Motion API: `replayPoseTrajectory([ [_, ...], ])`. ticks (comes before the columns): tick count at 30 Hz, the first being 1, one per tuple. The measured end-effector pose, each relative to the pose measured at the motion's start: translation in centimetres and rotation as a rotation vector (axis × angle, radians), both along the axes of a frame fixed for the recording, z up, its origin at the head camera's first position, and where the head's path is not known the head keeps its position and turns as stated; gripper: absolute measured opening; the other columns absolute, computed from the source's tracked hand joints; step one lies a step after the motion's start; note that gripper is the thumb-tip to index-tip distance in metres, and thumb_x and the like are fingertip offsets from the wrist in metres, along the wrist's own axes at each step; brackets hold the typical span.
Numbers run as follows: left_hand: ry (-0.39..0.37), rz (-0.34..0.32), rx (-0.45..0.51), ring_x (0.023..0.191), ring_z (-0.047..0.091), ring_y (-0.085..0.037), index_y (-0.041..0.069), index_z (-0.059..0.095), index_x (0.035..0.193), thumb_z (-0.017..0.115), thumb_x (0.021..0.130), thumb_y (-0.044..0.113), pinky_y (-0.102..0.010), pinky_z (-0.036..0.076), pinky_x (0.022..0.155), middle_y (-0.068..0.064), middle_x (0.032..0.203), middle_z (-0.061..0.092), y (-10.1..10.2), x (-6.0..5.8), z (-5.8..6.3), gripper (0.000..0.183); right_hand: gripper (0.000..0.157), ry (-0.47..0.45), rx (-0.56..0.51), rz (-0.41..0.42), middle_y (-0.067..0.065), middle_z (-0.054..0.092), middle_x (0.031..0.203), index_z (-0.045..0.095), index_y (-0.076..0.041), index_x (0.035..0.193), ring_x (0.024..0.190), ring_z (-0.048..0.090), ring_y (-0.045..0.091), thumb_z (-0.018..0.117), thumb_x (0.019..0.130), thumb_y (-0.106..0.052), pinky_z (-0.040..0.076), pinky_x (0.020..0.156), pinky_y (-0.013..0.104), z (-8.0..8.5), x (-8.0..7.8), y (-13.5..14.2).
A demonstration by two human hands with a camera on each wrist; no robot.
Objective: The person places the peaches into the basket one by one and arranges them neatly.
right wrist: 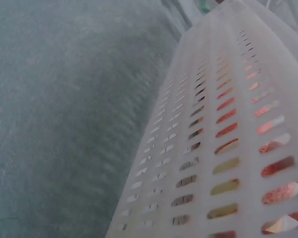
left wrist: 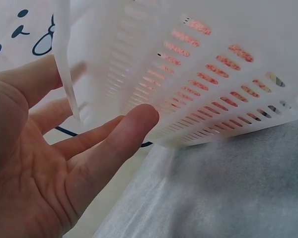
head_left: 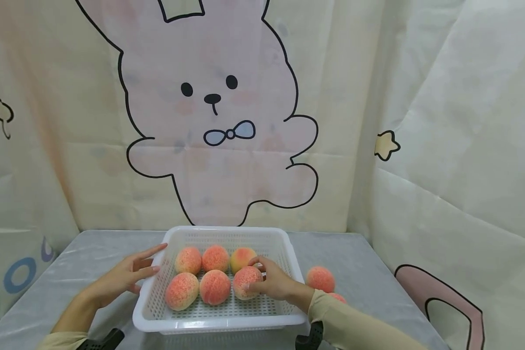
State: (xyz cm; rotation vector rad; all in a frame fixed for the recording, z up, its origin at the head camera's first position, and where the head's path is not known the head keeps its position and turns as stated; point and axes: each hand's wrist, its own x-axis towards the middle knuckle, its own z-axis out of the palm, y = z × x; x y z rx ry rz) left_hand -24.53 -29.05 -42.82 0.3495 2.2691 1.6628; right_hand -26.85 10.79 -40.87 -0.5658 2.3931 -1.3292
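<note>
A white plastic basket (head_left: pixel 218 321) stands on the table with several pinkish-orange peaches inside, in a back and a front row. At its left side, my left hand (head_left: pixel 120 276) holds the rim: two digits reach over the edge, while others lie under the lip against the outer wall (left wrist: pixel 188 84). Inside the basket my right hand (head_left: pixel 277 281) grips the front-right peach (head_left: pixel 246 282), fingers over its top and thumb on its near side. Beside that peach sits the middle front one (head_left: pixel 215 287). A yellower peach (head_left: pixel 241 258) lies behind it. The right hand is out of the right wrist view.
Right of the basket, a loose peach (head_left: pixel 320 278) lies on the grey-covered table (head_left: pixel 354 262), and another (head_left: pixel 338 297) is partly hidden by the right sleeve. A curtain with a cartoon bear (head_left: pixel 218 184) hangs behind the table; more curtain flanks both sides.
</note>
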Motion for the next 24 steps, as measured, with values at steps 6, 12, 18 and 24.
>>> replayPoseTrajectory([
  [6,-0.016,0.011,-0.004,0.118,0.062,-0.022,0.017,0.012,0.164,0.054,0.105,0.029,-0.048,0.061,0.082,-0.034,0.162,0.022,0.08,0.08,-0.13,0.073,0.047,-0.036,0.015,0.038,0.018,0.059,0.118,0.049,-0.009,0.125,0.094,0.061,0.022,0.076,0.086,-0.008,0.052,0.074,0.035,-0.11,0.15,-0.30],
  [12,0.009,0.001,0.006,0.121,0.061,-0.026,0.016,0.011,0.164,0.053,0.105,0.028,-0.048,0.061,0.079,-0.036,0.162,0.019,0.19,-0.01,0.23,0.073,0.047,-0.028,0.064,0.035,0.020,0.056,0.124,0.049,-0.009,0.125,0.097,0.059,0.025,0.077,0.088,-0.011,0.052,0.069,0.036,-0.08,-0.27,-0.56],
  [18,0.020,0.005,-0.002,0.119,0.062,-0.026,0.016,0.011,0.164,0.053,0.106,0.027,-0.047,0.062,0.078,-0.036,0.162,0.020,0.14,-0.04,0.58,0.072,0.047,-0.064,0.078,0.012,0.018,0.054,0.126,0.050,-0.011,0.123,0.092,0.059,0.023,0.079,0.087,-0.012,0.056,0.065,0.039,0.24,-0.37,-0.89],
  [24,0.014,-0.024,0.013,0.120,0.061,-0.024,0.015,0.010,0.164,0.051,0.106,0.025,-0.048,0.061,0.078,-0.035,0.162,0.020,0.09,0.07,0.34,0.071,0.048,-0.122,0.079,0.008,0.016,0.055,0.127,0.049,-0.012,0.126,0.100,0.059,0.025,0.079,0.088,-0.012,0.057,0.068,0.040,0.36,-0.16,-0.81],
])
